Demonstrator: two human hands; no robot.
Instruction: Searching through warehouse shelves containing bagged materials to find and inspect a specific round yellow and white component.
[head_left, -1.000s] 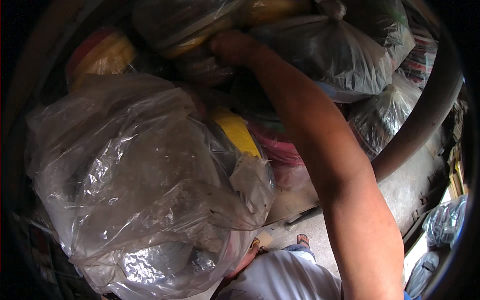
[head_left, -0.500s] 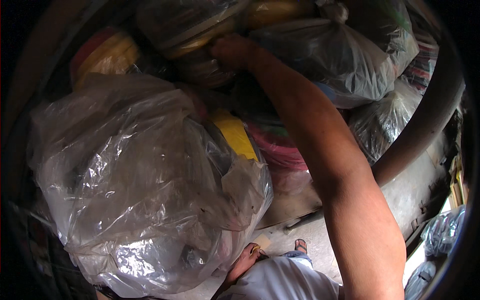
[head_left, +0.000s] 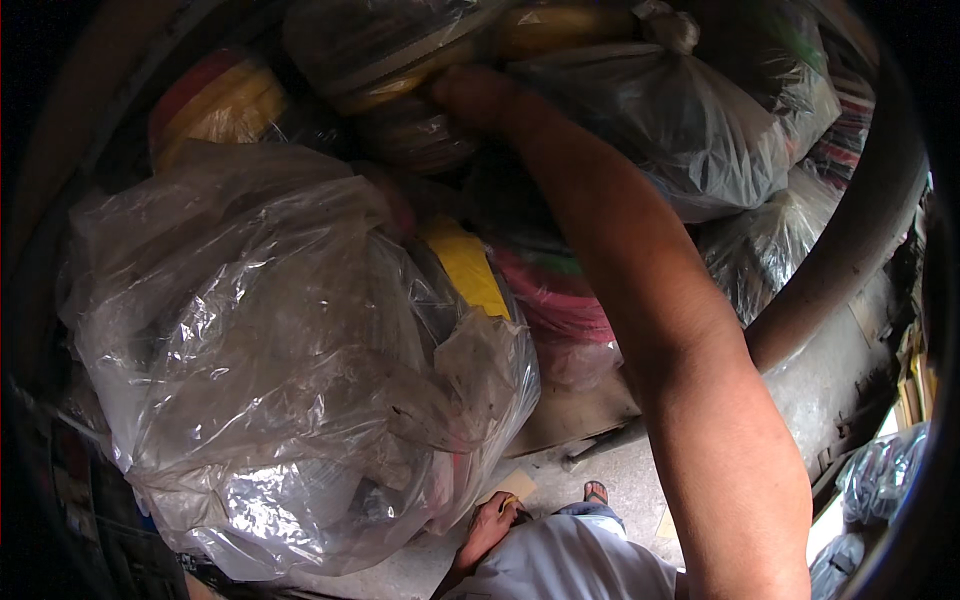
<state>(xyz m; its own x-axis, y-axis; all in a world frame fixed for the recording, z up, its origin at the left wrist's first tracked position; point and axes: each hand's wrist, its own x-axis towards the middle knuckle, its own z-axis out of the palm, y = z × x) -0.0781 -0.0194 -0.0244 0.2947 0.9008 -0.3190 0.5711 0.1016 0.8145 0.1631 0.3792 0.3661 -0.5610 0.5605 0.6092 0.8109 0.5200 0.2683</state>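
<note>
Apparent step: reaching far bundle
Right hand curled, hold unclear; left hand curled around yellow item. Firm grip likely needed.

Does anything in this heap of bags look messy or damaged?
Mainly the large clear plastic bag at left: it's heavily crumpled and smudged brown, so it looks grubbier than the knotted plastic bag at upper right. No spill shows.
</note>
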